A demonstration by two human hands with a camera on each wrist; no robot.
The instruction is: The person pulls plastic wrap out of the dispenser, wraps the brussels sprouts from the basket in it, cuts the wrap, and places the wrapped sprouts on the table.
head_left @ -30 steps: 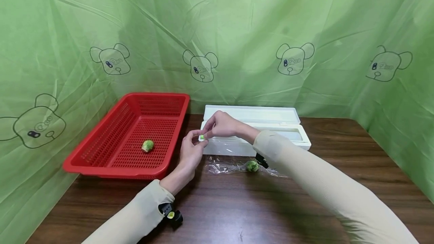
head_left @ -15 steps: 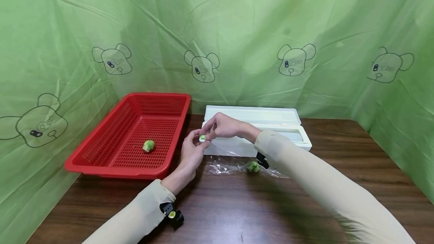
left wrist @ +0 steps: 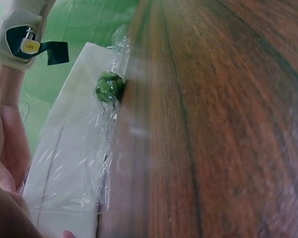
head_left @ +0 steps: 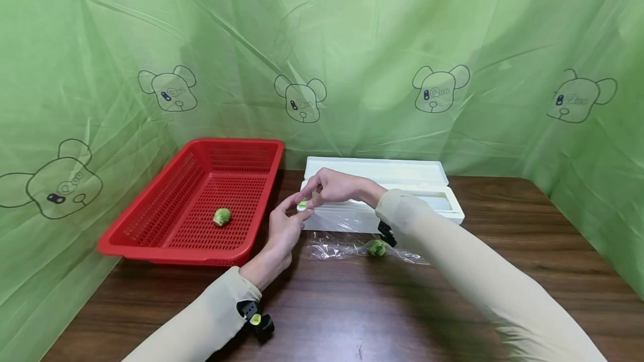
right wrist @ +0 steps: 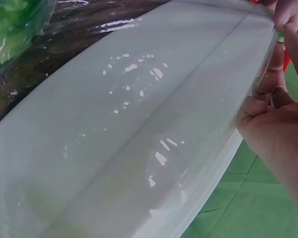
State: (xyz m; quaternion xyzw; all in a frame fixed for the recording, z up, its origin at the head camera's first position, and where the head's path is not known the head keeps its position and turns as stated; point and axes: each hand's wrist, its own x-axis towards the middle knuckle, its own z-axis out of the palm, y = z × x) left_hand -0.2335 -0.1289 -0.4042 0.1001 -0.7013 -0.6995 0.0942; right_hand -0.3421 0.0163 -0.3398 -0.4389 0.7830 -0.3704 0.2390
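At the left end of a white cling film box (head_left: 342,219), both hands meet at a small green-and-white slide cutter (head_left: 302,204). My left hand (head_left: 284,230) pinches it between thumb and fingers from the left. From above and the right, my right hand (head_left: 334,184) pinches at the same piece with bent fingers; in the right wrist view this hand (right wrist: 283,131) lies along the box's edge. Clear cling film (left wrist: 102,148) runs down the box's front onto the table. A Brussels sprout (head_left: 376,248) sits on the film, below the right wrist.
A red slotted basket (head_left: 181,253) stands to the left, with another Brussels sprout (head_left: 222,217) inside. The box's lid (head_left: 377,169) is raised at the back. A brown wooden table (head_left: 322,312) carries everything, and a green cloth (head_left: 352,27) encloses the back and sides.
The hands stay at the box's left end; the fingers shift only slightly on the slide cutter. Basket, box and sprouts keep their places, while the head view drifts a little.
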